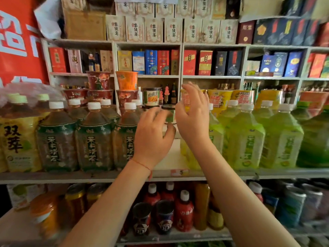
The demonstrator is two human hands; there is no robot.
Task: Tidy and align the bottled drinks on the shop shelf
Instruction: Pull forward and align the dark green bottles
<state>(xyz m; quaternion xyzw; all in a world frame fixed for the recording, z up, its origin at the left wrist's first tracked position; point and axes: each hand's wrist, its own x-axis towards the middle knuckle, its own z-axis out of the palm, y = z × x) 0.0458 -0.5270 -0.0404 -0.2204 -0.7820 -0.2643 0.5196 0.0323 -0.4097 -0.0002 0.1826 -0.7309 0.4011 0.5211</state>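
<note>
Both hands are raised into the gap on the shelf between the dark tea bottles on the left and the green bottles on the right. The left hand reaches forward with fingers spread and lightly bent; its fingertips lie at a small green jar that stands toward the back of the gap, but blur hides whether they actually grip it, so its hold cannot be told. The right hand is loosely open, fingers relaxed and raised, holding nothing, and sits just in front of the nearest green bottle, partly covering it.

All bottles stand upright, long axes vertical, in rows running along the shelf's front edge. The dark row ends just left of the left hand; the green row begins just behind and right of the right hand. The gap lies straight ahead, between the wrists.

Judging from this, each hand is nearest its own side's row: the right is better placed for the nearest green bottle, the left for the last dark bottle. Closing the gap would call for a sideways slide along the shelf edge, keeping the bottles upright.
</note>
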